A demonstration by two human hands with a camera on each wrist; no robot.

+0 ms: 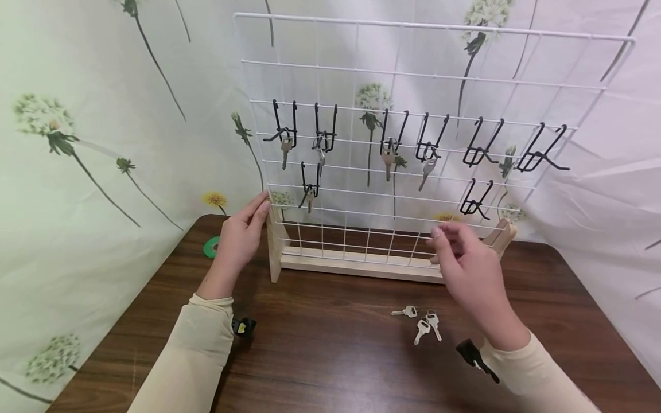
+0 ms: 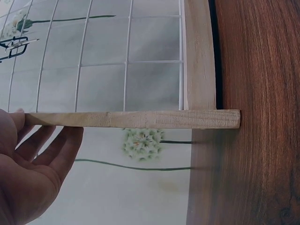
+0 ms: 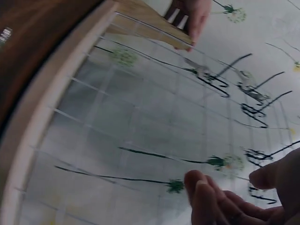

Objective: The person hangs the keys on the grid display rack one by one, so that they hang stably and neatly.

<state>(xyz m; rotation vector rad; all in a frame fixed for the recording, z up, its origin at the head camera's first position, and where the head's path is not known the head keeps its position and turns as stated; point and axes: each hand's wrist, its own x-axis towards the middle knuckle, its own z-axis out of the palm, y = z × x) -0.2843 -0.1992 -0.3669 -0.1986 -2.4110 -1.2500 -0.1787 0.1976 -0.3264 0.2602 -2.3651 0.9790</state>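
Flowered sheeting hangs behind a wooden table (image 1: pixel 320 321) where a wire rack (image 1: pixel 413 80) stands upright. Her left hand (image 1: pixel 240 238) rests straight fingers on its wooden upright, apparently steadying it. Right hand (image 1: pixel 467 267) hovers loosely curled, holding nothing, just below an empty hook (image 1: pixel 475 201); loose keys (image 1: pixel 423 324) lie beneath its wrist.
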